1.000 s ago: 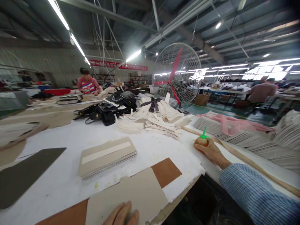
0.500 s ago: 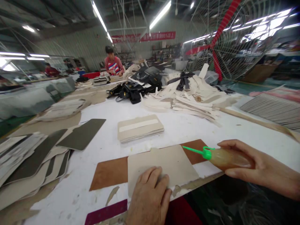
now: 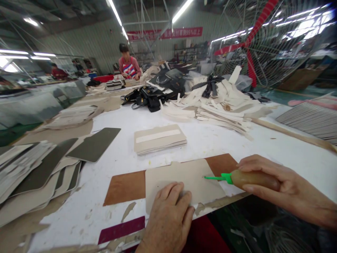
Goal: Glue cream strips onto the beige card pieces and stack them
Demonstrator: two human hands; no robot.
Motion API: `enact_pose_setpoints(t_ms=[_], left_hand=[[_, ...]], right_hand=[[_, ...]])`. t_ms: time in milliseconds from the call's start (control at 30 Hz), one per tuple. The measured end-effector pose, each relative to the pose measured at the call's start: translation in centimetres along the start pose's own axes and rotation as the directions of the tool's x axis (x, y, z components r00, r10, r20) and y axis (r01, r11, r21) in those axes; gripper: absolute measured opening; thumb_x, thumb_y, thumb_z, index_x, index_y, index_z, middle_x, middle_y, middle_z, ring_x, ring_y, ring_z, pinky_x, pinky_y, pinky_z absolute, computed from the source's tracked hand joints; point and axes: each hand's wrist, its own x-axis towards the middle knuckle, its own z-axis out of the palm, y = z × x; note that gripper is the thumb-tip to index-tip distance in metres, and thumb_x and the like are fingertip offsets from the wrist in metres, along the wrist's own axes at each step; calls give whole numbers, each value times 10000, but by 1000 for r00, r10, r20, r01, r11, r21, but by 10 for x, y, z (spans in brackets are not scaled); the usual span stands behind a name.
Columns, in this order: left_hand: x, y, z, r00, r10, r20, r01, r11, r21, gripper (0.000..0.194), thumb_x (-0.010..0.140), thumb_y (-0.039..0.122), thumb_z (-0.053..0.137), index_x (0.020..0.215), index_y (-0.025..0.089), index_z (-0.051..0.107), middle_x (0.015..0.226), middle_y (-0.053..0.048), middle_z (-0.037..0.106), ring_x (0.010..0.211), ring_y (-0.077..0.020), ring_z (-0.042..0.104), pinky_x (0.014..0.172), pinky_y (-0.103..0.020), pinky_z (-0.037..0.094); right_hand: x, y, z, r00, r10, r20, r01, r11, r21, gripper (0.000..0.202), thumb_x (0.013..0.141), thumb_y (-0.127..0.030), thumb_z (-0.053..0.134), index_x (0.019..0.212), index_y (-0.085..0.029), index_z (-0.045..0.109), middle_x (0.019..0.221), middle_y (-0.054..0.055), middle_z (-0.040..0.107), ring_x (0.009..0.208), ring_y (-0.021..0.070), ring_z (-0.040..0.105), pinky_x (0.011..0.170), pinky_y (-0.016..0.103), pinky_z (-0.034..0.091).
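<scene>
Factory hall, long white worktable (image 3: pixel 210 144). Left hand (image 3: pixel 168 218) flat, fingers spread, pressing grey card panel (image 3: pixel 184 177) lying on brown sheet (image 3: pixel 126 186). Right hand (image 3: pixel 273 186) clenched round amber glue bottle (image 3: pixel 252 178), green nozzle (image 3: pixel 217 178) tip on panel's right part. Beyond hands: stack of grey panels (image 3: pixel 159 138); further, heap of cream strips (image 3: pixel 223 105). Left of left hand: dark grey panels (image 3: pixel 93 144). Co-worker (image 3: pixel 128 65) at far end.

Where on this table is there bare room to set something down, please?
Bare white table lies between the beige card stack and the brown sheet, and right of that stack. The left edge is crowded with grey panels; behind, cream strips pile up.
</scene>
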Motion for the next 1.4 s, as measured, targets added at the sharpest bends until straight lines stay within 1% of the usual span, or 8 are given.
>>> enact_pose_setpoints(t_ms=[133,400,633,733,833,1000,1167,1400], left_hand=[[2,2,-2,1000,-5,13,5,1000,-1,301,989,208,705,1285,244,748,1413,-105,753,1300,-341,691,1092,-598,637],[0,2,-1,999,-14,32,15,1000,-13,308,978,187,707,1279,238,747,1423,-119,741,1299,-347,690,1103,-611,626],[1,2,-1,999,-23,24,23,1000,-14,308,979,192,716,1281,248,741,1431,-110,742,1305,-347,695,1101,-618,629],[2,3,-2,1000,-19,21,19,1000,-9,306,975,188,722,1276,245,741,1422,-108,748,1298,-348,699,1092,-612,638],[2,3,-3,1000,-17,16,17,1000,-12,310,968,185,732,1273,239,741,1419,-112,747,1298,-350,698,1091,-618,637],[1,3,-2,1000,2,3,-2,1000,-2,327,960,175,737,1281,234,739,1403,-119,750,1278,-350,703,1067,-610,651],[1,3,-1,1000,-3,7,3,1000,-4,330,950,167,743,1272,237,739,1407,-116,746,1277,-350,703,1064,-613,651],[0,1,-1,1000,1,-7,-1,1000,-2,322,958,178,732,1274,244,742,1401,-106,753,1276,-344,706,1073,-606,649]], right_hand=[[3,-3,-1,996,-82,17,83,996,-34,411,908,-712,779,1044,-328,833,1160,74,770,1054,334,730,956,465,639],[13,-17,3,990,-129,53,134,986,-104,416,970,-724,697,998,-326,818,1073,57,770,991,307,719,853,416,623],[20,-30,0,970,-227,84,239,956,-172,347,1023,-636,695,985,-302,781,1032,46,752,918,281,719,744,398,595],[22,-32,2,969,-234,83,245,957,-155,333,1039,-616,682,988,-299,771,1012,44,744,896,275,716,751,401,588],[25,-34,6,964,-249,97,260,957,-127,257,1029,-546,708,989,-297,755,1004,34,734,889,260,711,764,390,577],[31,-46,9,948,-270,169,290,951,-107,184,1030,-461,700,972,-293,747,1004,22,717,879,235,700,753,366,551],[32,-56,2,937,-242,253,272,958,-94,161,1036,-418,677,949,-292,729,980,8,716,864,224,696,759,356,546],[32,-52,-6,934,-286,216,324,930,-173,169,1041,-438,668,960,-300,723,971,5,714,842,227,692,743,362,546]])
